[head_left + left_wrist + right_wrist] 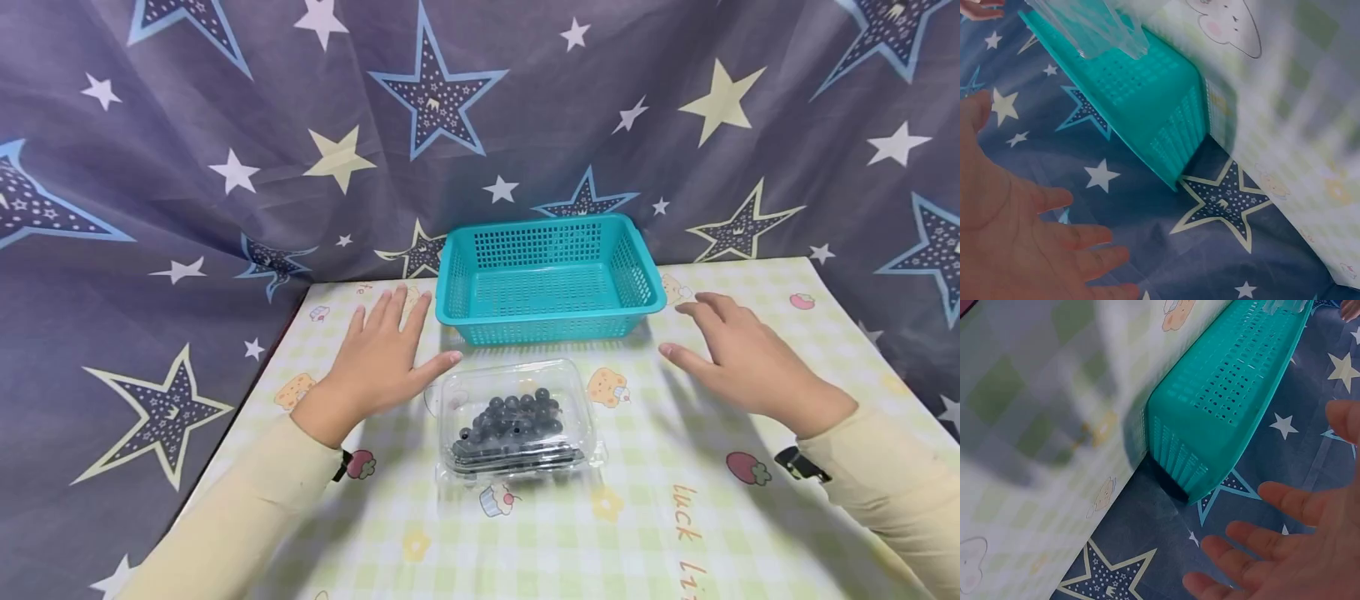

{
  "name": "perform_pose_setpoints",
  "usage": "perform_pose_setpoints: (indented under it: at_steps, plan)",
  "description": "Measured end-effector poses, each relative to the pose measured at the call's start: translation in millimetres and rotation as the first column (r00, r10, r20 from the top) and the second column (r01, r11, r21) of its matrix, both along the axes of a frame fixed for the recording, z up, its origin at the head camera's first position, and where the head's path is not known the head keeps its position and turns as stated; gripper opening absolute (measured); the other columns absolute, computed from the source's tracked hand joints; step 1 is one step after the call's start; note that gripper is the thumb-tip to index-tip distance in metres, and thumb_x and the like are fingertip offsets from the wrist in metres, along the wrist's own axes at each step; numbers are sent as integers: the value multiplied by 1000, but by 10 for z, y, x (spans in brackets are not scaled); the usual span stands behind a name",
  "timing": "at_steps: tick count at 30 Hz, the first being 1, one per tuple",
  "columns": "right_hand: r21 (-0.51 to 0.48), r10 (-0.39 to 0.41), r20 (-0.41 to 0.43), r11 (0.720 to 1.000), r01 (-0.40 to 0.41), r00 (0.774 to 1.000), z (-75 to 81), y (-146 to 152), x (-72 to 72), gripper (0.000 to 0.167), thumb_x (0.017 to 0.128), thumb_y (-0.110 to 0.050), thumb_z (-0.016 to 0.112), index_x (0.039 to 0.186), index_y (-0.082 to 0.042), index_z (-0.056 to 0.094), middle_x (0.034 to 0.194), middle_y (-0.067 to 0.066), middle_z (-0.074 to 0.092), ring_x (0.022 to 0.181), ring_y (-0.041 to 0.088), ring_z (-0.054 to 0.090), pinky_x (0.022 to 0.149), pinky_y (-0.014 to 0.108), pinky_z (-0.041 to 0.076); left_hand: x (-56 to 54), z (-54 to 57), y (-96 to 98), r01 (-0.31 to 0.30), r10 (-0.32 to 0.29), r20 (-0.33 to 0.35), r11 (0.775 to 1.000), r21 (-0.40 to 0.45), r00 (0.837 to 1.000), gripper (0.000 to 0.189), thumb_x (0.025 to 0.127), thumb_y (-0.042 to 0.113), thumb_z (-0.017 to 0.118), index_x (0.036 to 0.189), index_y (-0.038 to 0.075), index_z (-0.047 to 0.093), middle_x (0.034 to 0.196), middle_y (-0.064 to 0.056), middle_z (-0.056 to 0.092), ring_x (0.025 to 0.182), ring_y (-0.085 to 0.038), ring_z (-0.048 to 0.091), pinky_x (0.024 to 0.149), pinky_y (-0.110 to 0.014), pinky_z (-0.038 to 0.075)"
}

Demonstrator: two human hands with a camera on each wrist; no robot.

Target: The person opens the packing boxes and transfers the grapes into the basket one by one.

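Note:
Between my two hands in the head view lies a clear plastic clamshell box [517, 417] with a heap of small round dark blueberries [513, 417] inside. Behind it stands a teal perforated plastic basket [551, 329]. My left hand [382, 354] is spread to the left of the box, palm down, its thumb pointing toward the box's far left corner. Off to the right, my right hand [750, 354] hovers with fingers loosely bent, nearest the basket's right end. Both hands hold nothing. The left wrist view shows the left palm [1022, 231] with fingers apart.
A checked tablecloth [637, 517] with cartoon prints covers the table. A dark curtain [225, 108] with stars hangs right behind the basket and along the sides. Dark bands [802, 462] show at both wrists.

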State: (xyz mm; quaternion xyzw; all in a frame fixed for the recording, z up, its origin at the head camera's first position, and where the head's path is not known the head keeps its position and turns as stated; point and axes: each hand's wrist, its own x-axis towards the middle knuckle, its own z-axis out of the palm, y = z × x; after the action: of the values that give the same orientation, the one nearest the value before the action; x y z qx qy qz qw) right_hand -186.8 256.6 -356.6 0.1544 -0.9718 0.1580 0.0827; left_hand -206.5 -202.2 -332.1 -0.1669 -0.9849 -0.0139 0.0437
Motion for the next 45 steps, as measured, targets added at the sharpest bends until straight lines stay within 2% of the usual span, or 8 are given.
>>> perform_pose_setpoints:
  at_steps: [6,15,21,26,32,37,45]
  plan:
    - [-51,18,-10,999,-18,1000,-24,-61,42,70,100,-58,57,146,-5,51,155,26,41,137,52,42,108,69,35,37,-15,31,10,-10,3,1000,6,1000,109,88,92,21,168,18,15,172,-21,14,159,-43,12,123,-70,8]
    - [-115,36,-1,993,-36,999,-70,-169,139,64,102,-55,57,145,-8,52,154,21,42,141,46,42,110,66,36,125,29,128,32,-31,-10,999,16,999,106,92,87,31,167,14,16,173,-19,14,161,-38,9,125,-67,9]
    - [-169,98,-26,980,-101,995,-94,-272,173,57,102,-46,62,143,-7,54,151,19,47,140,42,44,110,64,37,188,20,201,56,-55,-33,998,30,998,102,93,85,33,166,16,22,171,-19,21,161,-38,12,125,-66,11]
    - [-222,147,-24,964,-149,989,-117,-358,216,52,102,-41,64,143,-11,55,149,14,51,140,37,47,111,61,38,238,4,272,75,-74,-24,996,40,997,100,93,85,33,166,18,22,171,-18,21,161,-37,12,125,-66,12]
    - [-244,182,-8,953,-178,983,-161,-425,268,48,103,-41,62,143,-16,54,148,11,51,140,34,49,111,60,40,299,-15,344,109,-108,-30,992,58,994,98,94,84,32,167,20,20,171,-16,22,160,-37,16,126,-65,12]
    - [-254,196,10,949,-188,980,-189,-448,292,49,104,-41,62,143,-13,53,147,12,51,138,35,50,110,61,40,340,-21,403,128,-125,-38,990,66,991,98,94,85,28,167,20,18,171,-16,23,160,-36,16,126,-64,13]
    - [-268,205,32,945,-189,978,-236,-483,330,49,103,-41,62,142,-14,53,146,11,52,136,34,51,109,60,41,398,-8,473,129,-127,-29,988,90,991,97,94,84,31,167,21,18,172,-14,20,161,-33,15,126,-64,13]
